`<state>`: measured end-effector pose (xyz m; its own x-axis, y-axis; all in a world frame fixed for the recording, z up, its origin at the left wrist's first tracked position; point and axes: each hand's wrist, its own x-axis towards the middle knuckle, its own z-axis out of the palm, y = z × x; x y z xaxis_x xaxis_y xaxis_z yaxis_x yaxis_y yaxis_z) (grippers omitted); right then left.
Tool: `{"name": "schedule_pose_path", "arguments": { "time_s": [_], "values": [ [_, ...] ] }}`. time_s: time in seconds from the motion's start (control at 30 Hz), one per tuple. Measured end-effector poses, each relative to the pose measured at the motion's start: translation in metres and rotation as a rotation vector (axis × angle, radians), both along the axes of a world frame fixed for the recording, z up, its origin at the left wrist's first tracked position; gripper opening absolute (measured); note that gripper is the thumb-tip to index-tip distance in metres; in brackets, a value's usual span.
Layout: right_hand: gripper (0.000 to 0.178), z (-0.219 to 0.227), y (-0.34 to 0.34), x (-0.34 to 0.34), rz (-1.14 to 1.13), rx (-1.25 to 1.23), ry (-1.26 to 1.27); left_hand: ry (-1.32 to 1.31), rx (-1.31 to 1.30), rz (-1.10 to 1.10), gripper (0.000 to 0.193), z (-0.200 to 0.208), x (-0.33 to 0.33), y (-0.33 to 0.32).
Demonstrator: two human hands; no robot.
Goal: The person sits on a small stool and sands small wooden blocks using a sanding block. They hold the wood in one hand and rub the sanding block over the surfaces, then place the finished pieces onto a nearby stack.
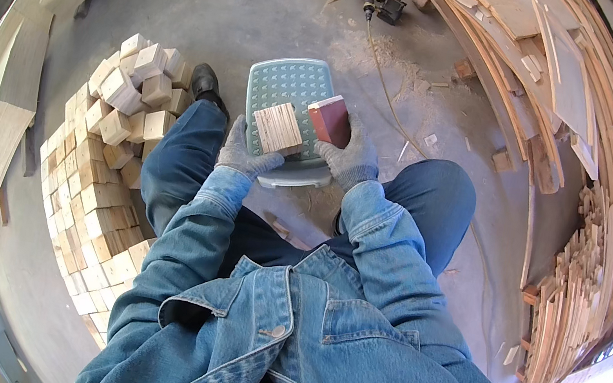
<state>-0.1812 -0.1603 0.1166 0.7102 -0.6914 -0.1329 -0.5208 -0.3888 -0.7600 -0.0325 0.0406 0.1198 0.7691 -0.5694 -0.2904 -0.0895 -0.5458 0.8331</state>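
Observation:
A square block of layered plywood (279, 128) rests on a pale blue-green plastic stool (292, 72) with a studded top, between my knees. My left hand (245, 152), in a grey knit glove, is closed about the block's near left corner, thumb along the near side and fingers at the left. In my gloved right hand (351, 157) is a dark red-faced sanding block (330, 120) with a pale edge. It is tilted up over the stool's right side, just right of the plywood block. Some of the right fingers are hidden behind it.
A large stack of wooden blocks (95, 200) stands left of my leg. A yellow-black cordless drill (380, 2) lies on the floor ahead, near sawdust and a cord (386, 84). Long boards and plywood sheets (530, 74) line the right; timber beams (7, 99) lie far left.

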Motion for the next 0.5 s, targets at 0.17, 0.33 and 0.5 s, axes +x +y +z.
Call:
{"name": "schedule_pose_path", "arguments": {
  "time_s": [0.17, 0.33, 0.5],
  "values": [
    [0.097, -0.005, 0.001, 0.005, 0.007, 0.042, -0.079, -0.215, 0.183, -0.083, 0.136, -0.042, 0.011, 0.001],
    [0.096, -0.001, 0.017, 0.004, 0.196, -0.151, -0.115, 1.074, -0.902, 0.323, 0.08, -0.079, 0.033, -0.024],
    [0.092, 0.023, 0.042, -0.005, 0.404, -0.393, 0.015, 1.262, -0.882, 0.446, 0.069, -0.062, 0.027, -0.041]
  ]
}}
